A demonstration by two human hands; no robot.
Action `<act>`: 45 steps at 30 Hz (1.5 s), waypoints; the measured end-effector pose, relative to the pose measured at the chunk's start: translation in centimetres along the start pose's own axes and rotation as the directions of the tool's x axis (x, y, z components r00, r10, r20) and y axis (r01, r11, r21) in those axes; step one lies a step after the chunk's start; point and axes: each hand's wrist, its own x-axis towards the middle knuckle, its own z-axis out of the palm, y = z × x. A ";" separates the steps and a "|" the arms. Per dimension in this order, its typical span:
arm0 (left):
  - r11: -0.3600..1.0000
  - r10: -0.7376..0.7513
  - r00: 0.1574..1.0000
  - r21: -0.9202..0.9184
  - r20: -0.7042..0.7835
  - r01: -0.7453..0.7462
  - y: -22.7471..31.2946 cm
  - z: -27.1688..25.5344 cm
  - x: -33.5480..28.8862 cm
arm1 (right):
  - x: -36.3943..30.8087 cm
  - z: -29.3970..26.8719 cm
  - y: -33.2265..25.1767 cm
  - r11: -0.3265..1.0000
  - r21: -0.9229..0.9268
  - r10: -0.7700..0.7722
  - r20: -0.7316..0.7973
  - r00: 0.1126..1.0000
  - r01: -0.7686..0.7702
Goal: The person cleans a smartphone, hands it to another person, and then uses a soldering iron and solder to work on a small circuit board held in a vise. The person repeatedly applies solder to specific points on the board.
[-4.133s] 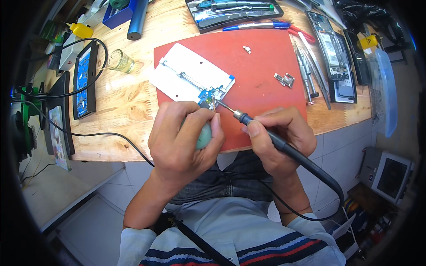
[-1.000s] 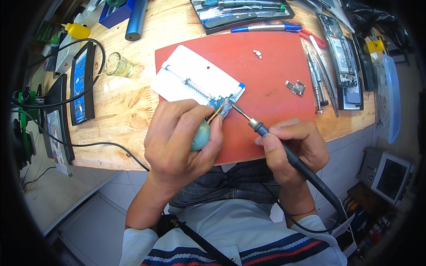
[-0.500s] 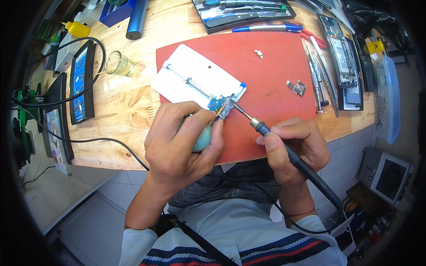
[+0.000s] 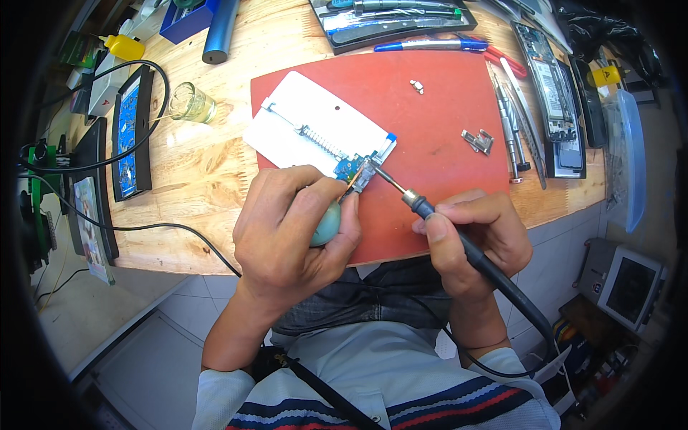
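Observation:
My right hand (image 4: 481, 233) grips a soldering iron (image 4: 489, 269) like a pen, its dark handle trailing a cable. The iron's tip meets a small silvery metal clamp piece (image 4: 364, 176) at the edge of a small blue circuit board (image 4: 348, 168). That board sits at the near right end of a white board holder (image 4: 326, 111) with a spring along it. Closed round a teal-green rounded object (image 4: 327, 226), my left hand (image 4: 283, 233) hides most of it. A thin orange-yellow strand reaches from these fingers toward the board. The exact contact at the tip is too small to make out.
A red mat (image 4: 430, 158) lies under the work, bearing small metal parts (image 4: 478, 141). Tweezers (image 4: 527, 118) and an opened phone (image 4: 548, 93) lie at the right. A glass jar (image 4: 193, 104) and a black cable (image 4: 179, 226) are on the left; a tool tray (image 4: 394, 25) is behind.
Almost nothing differs. My left hand and the iron's tip have shifted very slightly; both grips stay the same.

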 end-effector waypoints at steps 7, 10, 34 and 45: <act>1.000 0.001 1.000 0.010 -0.010 -0.001 0.0 0.1 -0.1 | 0.1 -0.1 0.0 0.999 -0.031 -0.014 0.008 1.000 0.015; 1.000 0.004 1.000 0.021 -0.019 -0.003 -0.1 0.2 -0.1 | 0.1 0.0 0.0 1.000 -0.025 -0.018 0.010 1.000 0.018; 1.000 0.006 1.000 0.018 -0.016 -0.006 -0.2 0.2 -0.1 | 0.1 0.1 0.2 0.999 -0.015 -0.038 0.016 0.999 0.038; 1.000 -0.006 1.000 0.004 -0.023 0.006 -0.2 0.2 -0.2 | 0.0 0.1 0.1 1.000 -0.003 -0.019 0.016 1.000 0.019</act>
